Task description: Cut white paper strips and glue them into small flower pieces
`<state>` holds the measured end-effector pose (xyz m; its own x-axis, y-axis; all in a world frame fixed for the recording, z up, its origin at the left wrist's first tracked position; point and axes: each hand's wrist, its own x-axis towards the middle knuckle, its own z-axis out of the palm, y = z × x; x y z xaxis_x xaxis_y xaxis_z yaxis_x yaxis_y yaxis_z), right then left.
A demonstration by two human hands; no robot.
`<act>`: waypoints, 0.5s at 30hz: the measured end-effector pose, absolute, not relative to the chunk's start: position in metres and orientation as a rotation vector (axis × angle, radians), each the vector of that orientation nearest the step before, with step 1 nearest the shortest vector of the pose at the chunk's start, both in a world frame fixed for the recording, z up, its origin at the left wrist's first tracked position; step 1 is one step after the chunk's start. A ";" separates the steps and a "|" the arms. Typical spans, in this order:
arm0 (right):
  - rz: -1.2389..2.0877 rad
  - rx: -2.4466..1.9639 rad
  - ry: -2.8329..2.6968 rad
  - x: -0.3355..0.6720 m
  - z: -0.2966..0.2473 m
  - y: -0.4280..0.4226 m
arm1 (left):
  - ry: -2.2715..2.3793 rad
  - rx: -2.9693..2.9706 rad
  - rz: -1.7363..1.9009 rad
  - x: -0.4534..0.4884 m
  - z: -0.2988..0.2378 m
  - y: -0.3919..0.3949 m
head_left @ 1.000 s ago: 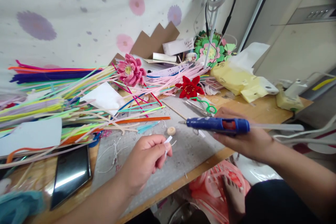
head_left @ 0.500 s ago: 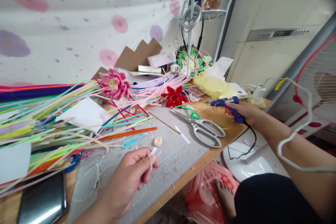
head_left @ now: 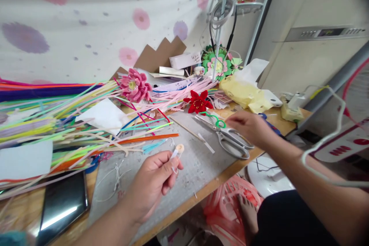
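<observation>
Cloth (head_left: 100, 38): white, printed with pink and purple blooms. Star-shaped flower (head_left: 198, 100): red, yellow centre. Layered flower (head_left: 139, 86): pink, yellow centre. Held strip (head_left: 174, 154): white. Glue gun (head_left: 271, 124): dark blue. Scissors (head_left: 216, 128): silver-grey. Mat (head_left: 193, 177): grey. Cardboard (head_left: 161, 57): brown. Basket (head_left: 217, 207): coral pink.

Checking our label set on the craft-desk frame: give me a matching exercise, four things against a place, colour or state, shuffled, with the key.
Column 1
1. left hand
2. scissors
3. red flower
4. dark glossy panel

Column 2
A. just beyond the blade tips of another listed item
B. on the wooden tabletop, left of the grey mat
C. pinching a white strip
D. grey-handled

Pairs: 1-C, 2-D, 3-A, 4-B
</observation>
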<state>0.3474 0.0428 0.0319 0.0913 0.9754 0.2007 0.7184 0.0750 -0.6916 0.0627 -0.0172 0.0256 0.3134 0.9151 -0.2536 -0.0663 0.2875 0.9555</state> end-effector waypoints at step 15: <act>1.707 -0.891 -0.880 0.209 0.019 -0.005 | 1.044 1.020 0.928 0.068 0.023 -0.019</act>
<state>0.2086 -0.0051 0.0194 -0.2506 0.9547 -0.1606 -0.4233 -0.2572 -0.8687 0.0679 -0.0191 0.0232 0.2446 0.9420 -0.2297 -0.1177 0.2639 0.9573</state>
